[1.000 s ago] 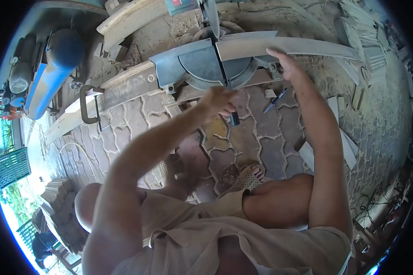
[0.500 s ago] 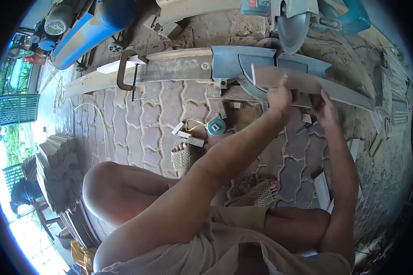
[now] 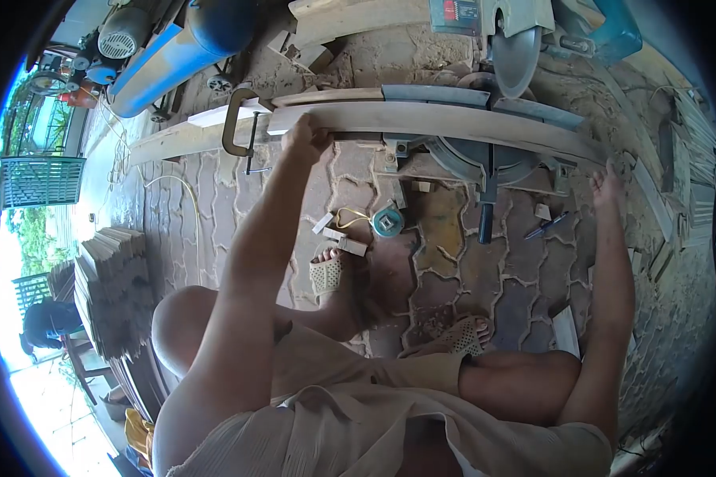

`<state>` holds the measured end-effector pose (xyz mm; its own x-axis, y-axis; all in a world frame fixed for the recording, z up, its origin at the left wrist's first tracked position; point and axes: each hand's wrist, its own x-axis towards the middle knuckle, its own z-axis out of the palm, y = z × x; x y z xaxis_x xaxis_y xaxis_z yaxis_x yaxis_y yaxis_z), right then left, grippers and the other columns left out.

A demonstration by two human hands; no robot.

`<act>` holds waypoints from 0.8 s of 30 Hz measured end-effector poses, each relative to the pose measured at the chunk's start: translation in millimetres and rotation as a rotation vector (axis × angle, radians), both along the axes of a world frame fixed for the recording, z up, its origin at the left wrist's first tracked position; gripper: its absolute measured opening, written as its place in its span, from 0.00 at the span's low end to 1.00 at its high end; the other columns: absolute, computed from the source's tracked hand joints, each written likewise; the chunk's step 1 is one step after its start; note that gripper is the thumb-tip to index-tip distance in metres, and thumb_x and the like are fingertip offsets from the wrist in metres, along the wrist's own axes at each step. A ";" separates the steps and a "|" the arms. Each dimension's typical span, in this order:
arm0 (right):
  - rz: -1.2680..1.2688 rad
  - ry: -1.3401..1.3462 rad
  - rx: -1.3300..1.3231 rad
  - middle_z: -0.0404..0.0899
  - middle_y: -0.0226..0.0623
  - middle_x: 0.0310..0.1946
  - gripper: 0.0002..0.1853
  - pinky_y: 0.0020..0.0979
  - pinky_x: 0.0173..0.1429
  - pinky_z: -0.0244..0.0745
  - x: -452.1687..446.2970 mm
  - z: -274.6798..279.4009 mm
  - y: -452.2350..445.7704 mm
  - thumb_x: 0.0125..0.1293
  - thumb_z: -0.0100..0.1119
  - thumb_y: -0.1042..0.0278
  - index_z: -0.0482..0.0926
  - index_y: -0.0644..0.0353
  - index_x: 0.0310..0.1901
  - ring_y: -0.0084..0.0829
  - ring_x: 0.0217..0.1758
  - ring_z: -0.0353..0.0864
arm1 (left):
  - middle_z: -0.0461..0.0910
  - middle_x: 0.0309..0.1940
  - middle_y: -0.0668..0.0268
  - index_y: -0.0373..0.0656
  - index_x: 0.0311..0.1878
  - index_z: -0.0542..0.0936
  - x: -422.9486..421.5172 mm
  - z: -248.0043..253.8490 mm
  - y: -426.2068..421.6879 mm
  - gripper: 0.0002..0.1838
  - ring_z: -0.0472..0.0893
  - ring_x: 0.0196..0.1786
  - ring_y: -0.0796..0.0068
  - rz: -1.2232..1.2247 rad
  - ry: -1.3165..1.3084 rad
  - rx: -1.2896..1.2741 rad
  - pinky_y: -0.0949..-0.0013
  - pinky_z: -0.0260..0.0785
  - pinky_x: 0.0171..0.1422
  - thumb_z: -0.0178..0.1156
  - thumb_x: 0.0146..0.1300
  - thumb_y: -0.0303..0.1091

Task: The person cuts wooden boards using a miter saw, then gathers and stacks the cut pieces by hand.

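Observation:
A long wooden board [image 3: 421, 119] lies lengthwise along the fence of a miter saw [image 3: 453, 155], covering part of its base. My left hand [image 3: 306, 139] is closed around the board's left end, close to a C-clamp [image 3: 236, 119]. At the far right end, my right hand [image 3: 607, 188] has its fingers against the board, closed at its edge; part of that grip is blurred. The round saw blade [image 3: 518, 67] is raised above and behind the board. The saw's dark handle [image 3: 486, 222] points toward me.
A tape measure [image 3: 387, 222] and small wood offcuts [image 3: 345, 243] lie on the paving near my foot. A pen [image 3: 545, 226] is at the right. Stacked wooden slats [image 3: 108, 278] stand at left, with a blue tank [image 3: 191, 52] behind.
The board has slid left across the saw, its left end now near the clamp. My left hand has moved left with it, and my right hand has shifted right to the far end.

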<state>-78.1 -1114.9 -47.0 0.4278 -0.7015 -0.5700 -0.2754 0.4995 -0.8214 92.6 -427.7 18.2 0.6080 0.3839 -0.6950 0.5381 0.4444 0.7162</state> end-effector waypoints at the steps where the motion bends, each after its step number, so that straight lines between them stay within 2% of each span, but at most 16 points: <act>1: 0.019 -0.007 -0.032 0.76 0.28 0.36 0.19 0.27 0.37 0.78 2.8 -7.2 -19.2 0.70 0.68 0.49 0.77 0.51 0.53 0.23 0.31 0.77 | 0.75 0.29 0.68 0.50 0.47 0.78 8.4 -10.2 19.5 0.12 0.76 0.28 0.70 -0.162 0.031 -0.002 0.52 0.81 0.42 0.60 0.74 0.48; 2: 0.030 -0.009 -0.067 0.76 0.27 0.37 0.17 0.26 0.37 0.77 1.9 -13.8 -32.2 0.71 0.66 0.52 0.77 0.50 0.54 0.23 0.31 0.77 | 0.72 0.25 0.70 0.51 0.44 0.78 4.0 7.9 17.3 0.13 0.72 0.22 0.73 -0.278 0.093 0.094 0.52 0.80 0.39 0.60 0.73 0.51; 4: -0.006 -0.024 -0.061 0.76 0.27 0.36 0.18 0.24 0.36 0.76 0.9 -21.3 -28.4 0.71 0.66 0.53 0.77 0.51 0.57 0.23 0.30 0.75 | 0.70 0.20 0.72 0.55 0.42 0.78 13.1 -5.8 38.7 0.14 0.71 0.19 0.76 -0.456 0.144 0.146 0.58 0.76 0.31 0.64 0.70 0.54; 6: -0.010 0.008 -0.162 0.78 0.28 0.39 0.21 0.24 0.32 0.74 6.7 -14.5 -18.2 0.71 0.66 0.54 0.77 0.53 0.60 0.23 0.31 0.77 | 0.74 0.21 0.69 0.54 0.43 0.79 21.2 -14.7 47.0 0.13 0.76 0.21 0.73 -0.408 0.167 0.178 0.59 0.77 0.28 0.65 0.68 0.51; 9: 0.119 0.001 -0.267 0.81 0.34 0.48 0.24 0.26 0.31 0.76 24.1 5.1 9.1 0.72 0.65 0.54 0.77 0.60 0.62 0.25 0.38 0.83 | 0.79 0.26 0.69 0.50 0.36 0.82 40.8 -52.5 90.0 0.05 0.82 0.29 0.69 -0.211 0.049 -0.154 0.55 0.83 0.40 0.64 0.68 0.37; 13: 0.219 0.144 -0.414 0.82 0.38 0.54 0.23 0.27 0.36 0.79 25.2 8.3 13.8 0.72 0.64 0.55 0.79 0.64 0.60 0.28 0.43 0.87 | 0.79 0.27 0.68 0.49 0.31 0.81 46.2 -80.9 93.9 0.08 0.82 0.32 0.70 -0.250 0.043 -0.080 0.59 0.83 0.45 0.62 0.69 0.35; 14: 0.211 0.148 -0.418 0.82 0.38 0.54 0.23 0.27 0.36 0.79 26.6 10.5 13.4 0.72 0.64 0.55 0.79 0.64 0.60 0.28 0.43 0.87 | 0.78 0.23 0.70 0.49 0.31 0.80 33.4 -77.4 72.5 0.09 0.79 0.26 0.71 -0.530 -0.262 0.412 0.61 0.79 0.36 0.61 0.70 0.35; 15: 0.198 0.082 -0.350 0.83 0.37 0.53 0.25 0.29 0.41 0.79 26.7 12.2 13.2 0.72 0.64 0.55 0.78 0.62 0.63 0.31 0.47 0.87 | 0.79 0.22 0.67 0.46 0.31 0.80 26.9 -72.4 49.9 0.09 0.78 0.22 0.66 -0.602 -0.258 0.674 0.59 0.74 0.30 0.62 0.69 0.36; 16: 0.184 0.018 -0.280 0.84 0.37 0.52 0.27 0.31 0.46 0.79 23.2 12.9 14.6 0.72 0.65 0.54 0.77 0.60 0.67 0.34 0.50 0.87 | 0.79 0.20 0.64 0.43 0.31 0.79 9.1 -35.1 3.0 0.10 0.76 0.18 0.62 -0.650 -0.229 0.947 0.57 0.69 0.24 0.62 0.68 0.36; 17: 0.174 0.024 -0.280 0.84 0.37 0.52 0.27 0.31 0.46 0.79 18.8 17.0 16.4 0.72 0.65 0.54 0.77 0.60 0.67 0.34 0.50 0.87 | 0.78 0.18 0.50 0.38 0.26 0.79 -8.5 -2.9 -37.6 0.19 0.80 0.24 0.47 -0.793 -0.550 1.514 0.48 0.70 0.33 0.70 0.59 0.45; 18: 0.213 0.023 -0.376 0.84 0.37 0.54 0.26 0.33 0.51 0.79 16.3 27.6 18.9 0.71 0.65 0.55 0.78 0.63 0.64 0.34 0.50 0.86 | 0.82 0.26 0.49 0.36 0.30 0.81 -21.1 26.9 -71.4 0.20 0.81 0.30 0.43 -0.938 -0.567 1.397 0.50 0.73 0.37 0.71 0.59 0.46; 19: 0.256 0.020 -0.475 0.84 0.37 0.56 0.26 0.36 0.55 0.78 15.8 41.3 22.0 0.70 0.65 0.55 0.79 0.66 0.61 0.33 0.50 0.85 | 0.84 0.47 0.46 0.35 0.37 0.82 -21.3 29.7 -87.5 0.23 0.83 0.47 0.45 -0.957 -1.016 1.424 0.53 0.75 0.52 0.71 0.59 0.50; 20: 0.254 0.022 -0.487 0.84 0.37 0.56 0.26 0.36 0.55 0.78 16.3 60.7 26.3 0.70 0.65 0.55 0.79 0.66 0.61 0.33 0.50 0.85 | 0.74 0.66 0.45 0.36 0.46 0.83 -24.2 43.9 -110.8 0.27 0.73 0.66 0.44 -1.117 -1.080 1.605 0.48 0.66 0.70 0.71 0.59 0.53; 21: 0.237 0.152 -0.627 0.84 0.37 0.56 0.26 0.37 0.58 0.76 17.5 83.2 33.7 0.70 0.66 0.55 0.79 0.66 0.61 0.35 0.52 0.85 | 0.68 0.72 0.43 0.34 0.56 0.81 -22.7 47.7 -128.3 0.36 0.62 0.76 0.39 -1.291 -1.055 1.670 0.42 0.56 0.77 0.74 0.54 0.57; 22: 0.220 0.276 -0.766 0.84 0.37 0.57 0.27 0.38 0.61 0.74 23.1 98.3 38.6 0.69 0.67 0.54 0.79 0.66 0.61 0.36 0.54 0.84 | 0.65 0.73 0.42 0.37 0.58 0.80 -23.6 56.2 -148.8 0.38 0.60 0.77 0.39 -1.362 -1.048 1.689 0.39 0.52 0.79 0.74 0.53 0.59; 24: 0.099 -0.098 -0.926 0.87 0.37 0.51 0.23 0.36 0.58 0.76 40.3 98.3 5.0 0.71 0.65 0.56 0.80 0.66 0.59 0.37 0.51 0.85 | 0.62 0.75 0.42 0.39 0.60 0.80 -14.7 60.0 -169.2 0.40 0.58 0.78 0.38 -1.424 -1.034 1.707 0.35 0.47 0.80 0.74 0.52 0.61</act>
